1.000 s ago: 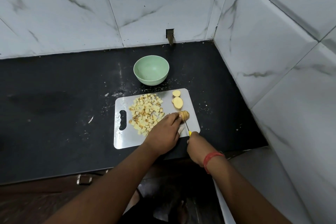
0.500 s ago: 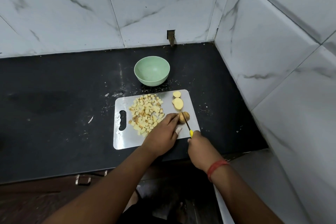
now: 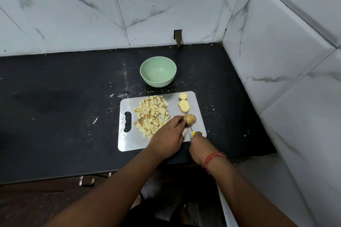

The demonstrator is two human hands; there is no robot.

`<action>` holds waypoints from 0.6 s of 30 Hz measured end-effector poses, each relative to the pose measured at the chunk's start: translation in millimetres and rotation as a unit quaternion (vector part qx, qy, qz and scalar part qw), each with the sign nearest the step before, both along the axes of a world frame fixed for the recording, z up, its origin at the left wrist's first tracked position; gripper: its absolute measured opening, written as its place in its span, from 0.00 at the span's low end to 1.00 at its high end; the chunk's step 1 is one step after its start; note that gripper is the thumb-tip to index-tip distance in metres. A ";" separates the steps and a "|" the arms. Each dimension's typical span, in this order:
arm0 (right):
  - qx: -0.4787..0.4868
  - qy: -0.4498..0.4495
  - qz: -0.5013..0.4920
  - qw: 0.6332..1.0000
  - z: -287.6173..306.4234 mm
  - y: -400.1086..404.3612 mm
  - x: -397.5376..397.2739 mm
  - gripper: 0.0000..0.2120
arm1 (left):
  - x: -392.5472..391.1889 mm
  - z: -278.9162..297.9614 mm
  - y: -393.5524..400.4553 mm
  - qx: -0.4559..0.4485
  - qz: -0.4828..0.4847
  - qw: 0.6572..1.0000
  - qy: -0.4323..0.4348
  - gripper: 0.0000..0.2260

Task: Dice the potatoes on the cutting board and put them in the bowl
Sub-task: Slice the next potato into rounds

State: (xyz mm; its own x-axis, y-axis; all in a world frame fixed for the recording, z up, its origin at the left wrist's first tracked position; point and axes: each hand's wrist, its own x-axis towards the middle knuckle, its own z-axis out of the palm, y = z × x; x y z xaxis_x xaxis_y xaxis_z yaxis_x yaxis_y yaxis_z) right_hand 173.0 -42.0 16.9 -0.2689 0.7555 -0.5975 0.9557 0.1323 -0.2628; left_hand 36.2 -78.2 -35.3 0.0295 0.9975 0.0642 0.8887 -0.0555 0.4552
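Fingertips of the left hand pin the potato piece on the cutting board. Right hand grips the yellow-handled knife, blade against the potato.

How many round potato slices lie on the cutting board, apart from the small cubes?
2. The smaller slice lies near the board's far right corner; the larger slice lies just nearer, touching it. Another may hide behind the left hand holding the uncut potato piece.

A black countertop meets white marble-patterned wall tiles.
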 end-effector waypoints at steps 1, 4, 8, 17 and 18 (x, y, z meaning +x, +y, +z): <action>-0.003 0.011 -0.002 1.000 0.3 0.4 0.7 0.18 | 1.7 0.8 0.1 -0.003 0.001 1.000 0.013 0.22; -0.012 0.025 0.002 1.000 1.8 -2.4 6.1 0.16 | 9.1 6.3 -1.0 -0.019 -0.004 0.999 0.045 0.26; -0.020 0.009 0.008 1.000 -3.2 -14.9 13.7 0.12 | 15.5 7.6 -4.8 -0.021 0.008 0.998 0.063 0.29; -0.031 0.000 -0.019 0.999 -0.8 -31.5 41.6 0.13 | 10.4 1.5 -4.7 -0.021 0.015 0.998 0.065 0.25; -0.024 0.014 -0.015 1.000 -0.4 -32.9 45.4 0.12 | 9.4 0.0 -5.3 -0.015 0.013 0.998 0.058 0.24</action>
